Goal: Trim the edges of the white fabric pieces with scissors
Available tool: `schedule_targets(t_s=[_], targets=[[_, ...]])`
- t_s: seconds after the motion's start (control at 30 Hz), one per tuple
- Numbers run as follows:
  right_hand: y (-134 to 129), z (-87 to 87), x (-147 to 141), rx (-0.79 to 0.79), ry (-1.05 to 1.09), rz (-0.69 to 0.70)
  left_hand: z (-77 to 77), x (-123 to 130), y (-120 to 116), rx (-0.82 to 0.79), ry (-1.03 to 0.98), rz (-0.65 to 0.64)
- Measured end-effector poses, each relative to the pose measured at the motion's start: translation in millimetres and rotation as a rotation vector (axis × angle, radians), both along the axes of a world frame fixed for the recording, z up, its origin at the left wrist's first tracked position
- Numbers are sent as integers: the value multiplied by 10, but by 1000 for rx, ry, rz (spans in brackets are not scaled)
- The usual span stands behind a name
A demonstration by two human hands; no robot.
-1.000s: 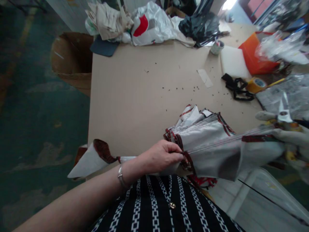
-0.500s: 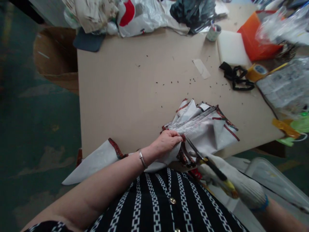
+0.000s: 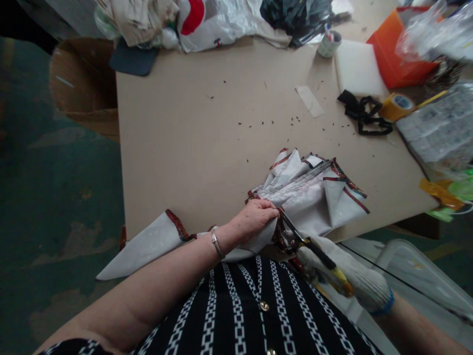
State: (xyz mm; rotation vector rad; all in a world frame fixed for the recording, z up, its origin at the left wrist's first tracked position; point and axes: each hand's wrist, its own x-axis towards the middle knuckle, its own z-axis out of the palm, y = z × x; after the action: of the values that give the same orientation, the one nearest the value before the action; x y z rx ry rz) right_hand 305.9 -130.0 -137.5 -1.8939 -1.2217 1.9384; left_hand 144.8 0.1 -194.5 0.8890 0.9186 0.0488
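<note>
My left hand [image 3: 256,217], bare with a bracelet at the wrist, pinches the dark red trimmed edge of a white fabric piece [image 3: 148,249]. This fabric runs under my left forearm and out over the table's front edge. In a white knit glove, my right hand [image 3: 321,261] is closed round scissors [image 3: 320,254] with black and yellow handles. The blades point up and left, their tips at the trimmed edge beside my left fingertips. Whether they touch the fabric, I cannot tell. Just beyond lies a bunched stack of white fabric [image 3: 310,197] with dark red edging.
Small dark scraps and a pale strip [image 3: 309,101] lie on the table [image 3: 177,138]. On the right are a black strap [image 3: 364,116], a tape roll [image 3: 397,106], a white block [image 3: 358,69] and an orange box [image 3: 395,49]. Bags line the back; a cardboard container [image 3: 83,88] stands left.
My right hand with the scissors has moved slightly left, bringing the blade tips closer to my left fingertips. The left hand keeps its pinch on the fabric. The camera view has shifted slightly.
</note>
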Motion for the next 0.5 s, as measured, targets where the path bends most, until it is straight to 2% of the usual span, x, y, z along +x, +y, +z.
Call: schedule_targets(t_s=[0.07,0.17,0.27,0.37,0.5], targets=[[31,-59,-17,3,18,8,19,3,-5,-6,-5,-8],[19,-201,-27,179,1,-140,52,4,-3,11,5,-11],[-18,-301,-25,299,-24,-181,66,1,4,42,12,-16],[-30,-318,-34,318,-16,-151,50,-1,3,36,20,-16],[-25,-319,-74,320,63,-201,14,-2,-11,6,11,3]])
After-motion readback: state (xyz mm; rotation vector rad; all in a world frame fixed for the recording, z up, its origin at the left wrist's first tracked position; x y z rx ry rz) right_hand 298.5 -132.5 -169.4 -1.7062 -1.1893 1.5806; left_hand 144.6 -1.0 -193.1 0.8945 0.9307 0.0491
